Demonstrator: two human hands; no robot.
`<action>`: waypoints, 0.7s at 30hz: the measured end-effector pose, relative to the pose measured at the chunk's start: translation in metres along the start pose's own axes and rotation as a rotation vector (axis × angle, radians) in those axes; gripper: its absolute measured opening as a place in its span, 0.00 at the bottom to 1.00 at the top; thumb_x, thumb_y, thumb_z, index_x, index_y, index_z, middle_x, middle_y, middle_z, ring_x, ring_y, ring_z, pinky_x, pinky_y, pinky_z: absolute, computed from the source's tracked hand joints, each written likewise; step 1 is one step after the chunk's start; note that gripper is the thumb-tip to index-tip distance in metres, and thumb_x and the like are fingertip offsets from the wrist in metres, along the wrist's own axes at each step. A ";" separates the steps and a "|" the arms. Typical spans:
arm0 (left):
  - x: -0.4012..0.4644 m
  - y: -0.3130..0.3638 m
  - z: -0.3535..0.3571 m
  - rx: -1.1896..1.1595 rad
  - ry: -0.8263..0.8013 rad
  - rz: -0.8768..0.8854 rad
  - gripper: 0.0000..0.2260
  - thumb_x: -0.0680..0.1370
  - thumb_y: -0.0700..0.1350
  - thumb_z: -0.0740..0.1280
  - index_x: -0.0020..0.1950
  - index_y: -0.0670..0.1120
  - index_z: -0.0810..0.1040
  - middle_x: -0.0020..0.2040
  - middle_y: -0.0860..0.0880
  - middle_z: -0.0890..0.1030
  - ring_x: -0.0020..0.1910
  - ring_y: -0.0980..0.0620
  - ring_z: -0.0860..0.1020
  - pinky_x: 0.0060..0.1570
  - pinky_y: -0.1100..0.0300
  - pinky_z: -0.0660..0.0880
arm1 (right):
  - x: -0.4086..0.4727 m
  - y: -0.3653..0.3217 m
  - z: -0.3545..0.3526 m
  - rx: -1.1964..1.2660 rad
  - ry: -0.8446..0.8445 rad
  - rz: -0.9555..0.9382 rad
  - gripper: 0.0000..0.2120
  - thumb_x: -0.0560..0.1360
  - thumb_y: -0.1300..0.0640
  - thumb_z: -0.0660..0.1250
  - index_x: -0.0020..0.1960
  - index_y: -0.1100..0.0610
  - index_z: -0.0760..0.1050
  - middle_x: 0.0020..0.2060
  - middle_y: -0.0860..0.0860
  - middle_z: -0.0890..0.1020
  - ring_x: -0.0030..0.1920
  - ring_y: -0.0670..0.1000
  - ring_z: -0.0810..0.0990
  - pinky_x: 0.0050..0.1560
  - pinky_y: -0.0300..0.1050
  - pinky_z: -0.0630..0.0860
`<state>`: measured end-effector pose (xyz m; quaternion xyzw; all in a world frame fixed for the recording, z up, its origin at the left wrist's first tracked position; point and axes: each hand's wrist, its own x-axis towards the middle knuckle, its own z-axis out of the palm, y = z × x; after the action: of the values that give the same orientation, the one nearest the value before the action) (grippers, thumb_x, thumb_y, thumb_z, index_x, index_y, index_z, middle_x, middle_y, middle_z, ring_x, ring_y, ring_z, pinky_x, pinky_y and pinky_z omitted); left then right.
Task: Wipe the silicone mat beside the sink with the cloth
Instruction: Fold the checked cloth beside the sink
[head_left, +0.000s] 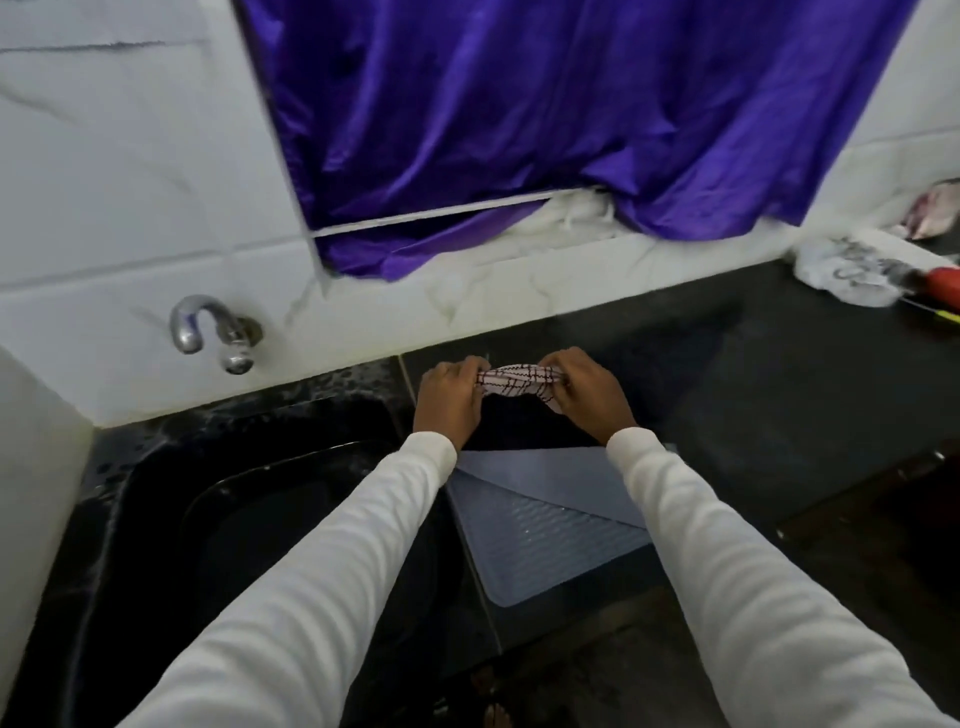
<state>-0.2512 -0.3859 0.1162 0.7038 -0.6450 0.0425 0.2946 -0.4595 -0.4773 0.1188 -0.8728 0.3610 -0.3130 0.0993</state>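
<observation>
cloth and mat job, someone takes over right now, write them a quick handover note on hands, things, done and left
Left hand: grips one end of the white checked cloth. Right hand: grips the other end. The cloth is bunched between them, held above the dark counter, behind the mat.
Grey-blue ribbed silicone mat: lies on the counter right of the black sink, its far part folded over onto itself.
Done: cloth picked up. No wiping is visible yet.
Left: probably unfold the mat, bring the cloth down and wipe it.
</observation>
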 end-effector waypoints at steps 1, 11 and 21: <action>0.006 0.008 0.003 -0.040 -0.023 0.021 0.14 0.71 0.37 0.68 0.56 0.47 0.77 0.46 0.45 0.82 0.46 0.40 0.78 0.45 0.49 0.74 | -0.009 0.005 -0.007 -0.017 0.018 0.029 0.12 0.72 0.57 0.62 0.56 0.53 0.75 0.50 0.50 0.78 0.45 0.52 0.79 0.40 0.48 0.76; 0.035 0.078 0.074 -0.057 -0.206 0.243 0.12 0.69 0.38 0.73 0.50 0.49 0.80 0.41 0.48 0.84 0.40 0.44 0.79 0.44 0.52 0.74 | -0.092 0.065 -0.048 -0.143 0.031 0.266 0.12 0.67 0.55 0.69 0.50 0.49 0.76 0.44 0.47 0.76 0.41 0.50 0.77 0.34 0.47 0.73; 0.055 0.120 0.145 0.007 -0.306 0.245 0.15 0.69 0.38 0.74 0.53 0.51 0.80 0.41 0.49 0.82 0.41 0.46 0.79 0.51 0.50 0.72 | -0.122 0.147 -0.057 -0.078 0.006 0.276 0.12 0.68 0.57 0.74 0.51 0.54 0.79 0.43 0.49 0.79 0.40 0.48 0.78 0.35 0.46 0.75</action>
<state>-0.4007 -0.5022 0.0643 0.6194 -0.7629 -0.0274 0.1831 -0.6447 -0.4950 0.0471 -0.8172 0.4897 -0.2847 0.1063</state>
